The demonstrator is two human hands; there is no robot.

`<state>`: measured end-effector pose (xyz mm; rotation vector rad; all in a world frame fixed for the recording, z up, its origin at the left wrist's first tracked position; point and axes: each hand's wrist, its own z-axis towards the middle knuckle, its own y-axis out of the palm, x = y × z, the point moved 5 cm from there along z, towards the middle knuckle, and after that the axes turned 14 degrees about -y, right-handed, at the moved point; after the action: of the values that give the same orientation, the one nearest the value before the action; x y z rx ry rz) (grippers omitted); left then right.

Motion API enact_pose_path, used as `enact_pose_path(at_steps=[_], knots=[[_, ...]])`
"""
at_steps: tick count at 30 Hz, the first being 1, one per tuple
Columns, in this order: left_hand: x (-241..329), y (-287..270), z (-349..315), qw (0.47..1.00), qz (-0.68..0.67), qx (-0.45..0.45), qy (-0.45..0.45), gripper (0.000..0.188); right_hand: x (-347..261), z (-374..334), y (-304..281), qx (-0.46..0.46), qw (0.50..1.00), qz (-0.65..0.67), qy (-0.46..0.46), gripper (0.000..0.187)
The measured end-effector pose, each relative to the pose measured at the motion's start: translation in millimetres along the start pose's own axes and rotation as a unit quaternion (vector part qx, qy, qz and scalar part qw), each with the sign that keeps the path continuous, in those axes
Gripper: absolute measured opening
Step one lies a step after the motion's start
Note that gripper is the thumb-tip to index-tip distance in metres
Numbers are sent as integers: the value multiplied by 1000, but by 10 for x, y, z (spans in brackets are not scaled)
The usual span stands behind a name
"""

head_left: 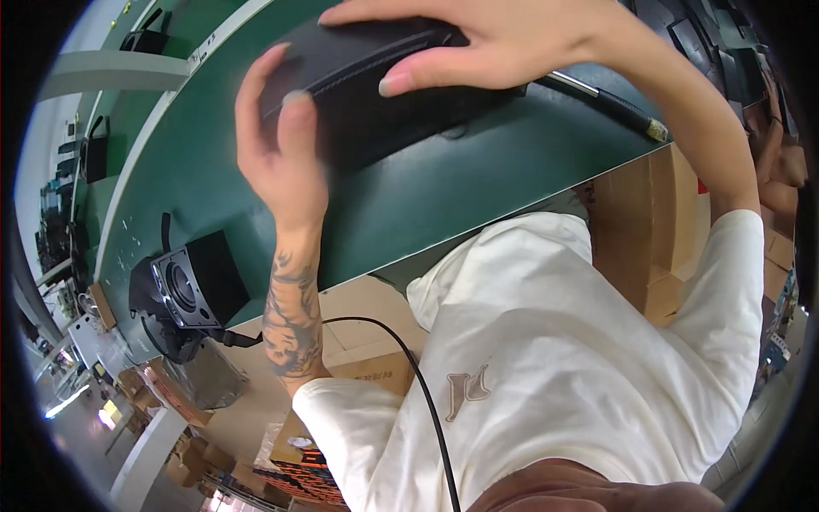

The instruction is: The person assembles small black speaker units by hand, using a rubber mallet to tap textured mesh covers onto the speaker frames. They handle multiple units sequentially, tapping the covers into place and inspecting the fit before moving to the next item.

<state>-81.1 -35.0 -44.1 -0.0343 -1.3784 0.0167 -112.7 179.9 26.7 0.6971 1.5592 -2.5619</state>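
Note:
A long black case (384,124), with a stitched seam along its front edge, lies on the green worktable (409,200). My left hand (286,158) grips its left end, thumb on the near side and fingers reaching over; it is slightly blurred. Across the top and right part of the case lies my right hand (503,43), its thumb pressed on the front near the seam and its fingers stretched along the far side. The far part of the case is cut off by the upper edge. Just right of it rests a black rod-like tool (610,102) with a silver section and a yellowish end.
A black box-shaped speaker (200,286) with a round driver stands at the table's left end, a strap and cable beside it. Cardboard boxes (636,230) sit below the table edge. Black items (682,34) are heaped at far right, where another person's arm (772,154) shows.

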Motion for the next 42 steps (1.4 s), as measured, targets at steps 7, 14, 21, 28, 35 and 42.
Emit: enact_pose_path(at_steps=[7, 14, 21, 28, 35, 42], knots=[[64, -97, 116, 980, -7, -18, -200, 42, -18, 105, -172, -75, 958, 242, 134, 60], [-325, -114, 244, 946, -121, -10, -301, 42, 134, -1127, -467, 33, 971, -86, 220, 44], [-281, -55, 66, 954, -175, -51, -239, 71, 56, -1436, 93, -125, 960, -78, 239, 78], [-325, -53, 79, 955, -169, -70, -232, 80, 139, -1250, -48, -137, 959, -160, 188, 75], [-364, -146, 66, 952, -159, -59, -255, 68, 110, 89, -592, 13, 977, 74, 200, 43], [-308, -93, 73, 940, -184, -61, -280, 58, 318, 402, -206, -65, 983, 96, 146, 34]])
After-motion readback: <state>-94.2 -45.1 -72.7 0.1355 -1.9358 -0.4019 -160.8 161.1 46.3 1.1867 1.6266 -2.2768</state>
